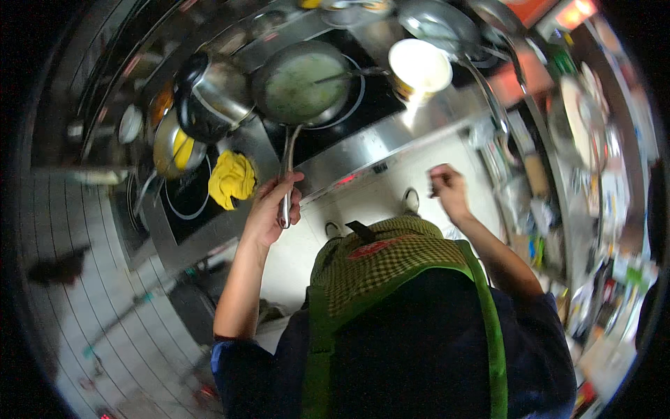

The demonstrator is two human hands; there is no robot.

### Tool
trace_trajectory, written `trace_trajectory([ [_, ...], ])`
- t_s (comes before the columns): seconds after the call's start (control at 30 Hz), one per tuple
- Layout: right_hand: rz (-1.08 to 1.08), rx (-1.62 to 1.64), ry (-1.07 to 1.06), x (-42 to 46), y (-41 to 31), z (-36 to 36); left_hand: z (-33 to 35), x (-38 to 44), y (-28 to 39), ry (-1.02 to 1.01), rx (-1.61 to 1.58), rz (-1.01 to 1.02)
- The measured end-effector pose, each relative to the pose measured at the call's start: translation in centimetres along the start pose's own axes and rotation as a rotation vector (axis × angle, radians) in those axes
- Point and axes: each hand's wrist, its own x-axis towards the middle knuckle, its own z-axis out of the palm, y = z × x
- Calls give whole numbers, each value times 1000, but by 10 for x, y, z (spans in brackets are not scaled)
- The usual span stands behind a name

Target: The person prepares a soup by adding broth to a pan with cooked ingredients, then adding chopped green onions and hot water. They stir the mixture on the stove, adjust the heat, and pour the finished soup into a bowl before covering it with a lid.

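My left hand (pixel 273 210) grips the long metal handle (pixel 287 173) of a dark frying pan. The pan (pixel 261 107) sits on a black glass cooktop (pixel 361 123) and contains a pale greenish liquid (pixel 306 86). A utensil with a dark handle (pixel 361 72) rests in the liquid and extends over the rim to the right. Away from the stove edge, above the floor, my right hand (pixel 449 189) has its fingers curled in, with nothing visible in it. Beside my left hand lies a crumpled yellow cloth (pixel 233 178).
A white tub (pixel 419 65) stands right of the pan, with another frying pan (pixel 439 26) behind it. Left are a steel pot (pixel 220 91) and a smaller pan (pixel 170 146) with something yellow inside. Cluttered shelves (pixel 539 194) line the right side.
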Motion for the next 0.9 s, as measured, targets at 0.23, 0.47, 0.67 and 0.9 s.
trace_trajectory([
  [0.23, 71, 179, 81, -18, 121, 164, -22, 0, 52, -119, 315, 84],
  [0.47, -175, 426, 296, 0, 134, 222, -27, -20, 56, -182, 399, 85],
  [0.67, -21, 454, 249, -2, 116, 234, -34, -36, 53, -271, 391, 138],
  [0.9, -72, 263, 334, 5, 121, 235, -33, -32, 60, -267, 385, 121],
])
